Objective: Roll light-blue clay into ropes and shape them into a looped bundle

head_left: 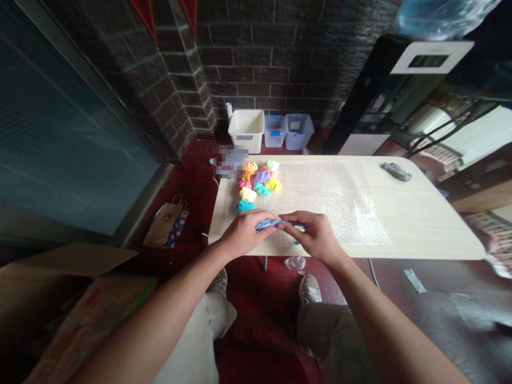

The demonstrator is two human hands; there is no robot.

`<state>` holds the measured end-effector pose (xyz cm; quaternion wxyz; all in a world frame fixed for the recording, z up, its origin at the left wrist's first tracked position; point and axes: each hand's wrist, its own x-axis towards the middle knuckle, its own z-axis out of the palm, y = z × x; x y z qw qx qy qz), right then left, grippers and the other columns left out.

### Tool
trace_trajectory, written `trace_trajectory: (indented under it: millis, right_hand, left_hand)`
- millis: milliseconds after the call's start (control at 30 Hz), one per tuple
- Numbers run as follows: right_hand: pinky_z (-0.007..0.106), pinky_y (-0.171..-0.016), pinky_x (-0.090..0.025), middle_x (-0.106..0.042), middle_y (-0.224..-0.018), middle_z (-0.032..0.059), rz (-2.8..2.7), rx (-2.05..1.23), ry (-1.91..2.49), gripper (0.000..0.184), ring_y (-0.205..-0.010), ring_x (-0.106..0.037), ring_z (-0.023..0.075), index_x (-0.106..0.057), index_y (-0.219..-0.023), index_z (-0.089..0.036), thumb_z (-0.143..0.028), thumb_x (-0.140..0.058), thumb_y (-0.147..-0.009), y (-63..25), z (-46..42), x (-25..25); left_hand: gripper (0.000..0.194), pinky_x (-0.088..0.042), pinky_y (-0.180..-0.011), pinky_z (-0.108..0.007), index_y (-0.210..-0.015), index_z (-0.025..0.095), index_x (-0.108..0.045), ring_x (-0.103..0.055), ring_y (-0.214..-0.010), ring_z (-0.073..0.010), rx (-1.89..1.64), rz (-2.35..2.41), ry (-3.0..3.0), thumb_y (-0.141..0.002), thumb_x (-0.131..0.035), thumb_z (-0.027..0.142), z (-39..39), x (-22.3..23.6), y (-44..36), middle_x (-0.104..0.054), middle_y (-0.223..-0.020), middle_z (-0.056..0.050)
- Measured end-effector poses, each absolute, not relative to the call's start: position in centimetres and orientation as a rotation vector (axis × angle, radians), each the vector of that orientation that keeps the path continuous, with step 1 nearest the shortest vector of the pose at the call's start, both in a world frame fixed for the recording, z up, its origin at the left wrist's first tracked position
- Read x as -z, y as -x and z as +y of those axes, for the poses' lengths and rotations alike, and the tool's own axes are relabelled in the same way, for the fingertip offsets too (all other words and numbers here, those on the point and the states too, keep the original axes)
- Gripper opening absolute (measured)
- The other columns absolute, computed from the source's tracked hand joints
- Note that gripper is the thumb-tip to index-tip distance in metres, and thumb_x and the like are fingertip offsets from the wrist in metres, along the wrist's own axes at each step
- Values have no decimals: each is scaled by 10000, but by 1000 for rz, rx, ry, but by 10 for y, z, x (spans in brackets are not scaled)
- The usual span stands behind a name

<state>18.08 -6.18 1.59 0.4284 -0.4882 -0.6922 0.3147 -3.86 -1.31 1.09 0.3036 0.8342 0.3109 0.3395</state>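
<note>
Both hands hold a soft blue piece point(269, 224) over the near edge of the table; cloth or modelling clay, I cannot tell which. My left hand point(246, 230) has its fingers and thumb closed on the left end. My right hand point(314, 232) pinches it farther right, where part of it is hidden by the fingers. Just beyond the left hand lie several bright crumpled lumps, among them a teal lump point(245, 206), a pale yellow lump point(248, 194), a purple lump point(262, 176) and an orange lump point(249, 169).
Bubble wrap point(320, 197) covers part of the pale table point(436, 218). A grey lump point(396, 172) lies at the far right. Beyond the table stand a white bin point(246, 140) and two clear bins. A paper bag point(166, 221) and a cardboard box point(96, 314) are on the left.
</note>
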Motion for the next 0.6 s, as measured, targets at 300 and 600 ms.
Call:
trace_trajectory:
  millis: [300, 600]
  right_hand:
    - [354, -794, -616, -846, -939, 77, -1654, -880, 1173, 188, -858, -785, 230, -858, -979, -226, -398, -791, -943, -192, -49, -15]
    - [366, -819, -650, -861, -1035, 84, -1638, -950, 1261, 284, -915, -813, 258, -855, -1122, -220, -422, -796, -931, -192, -50, -11]
  left_hand:
    - [181, -567, -814, -274, -1018, 164, -781, -760, -895, -190, -814, 821, -2093, -964, -716, 324, 0, -16, 26, -821, -980, -64]
    - [114, -593, -890, -321, -1016, 171, -817, -779, -946, -209, -912, 781, -2097, -927, -757, 209, 3, -18, 28, -836, -1024, -86]
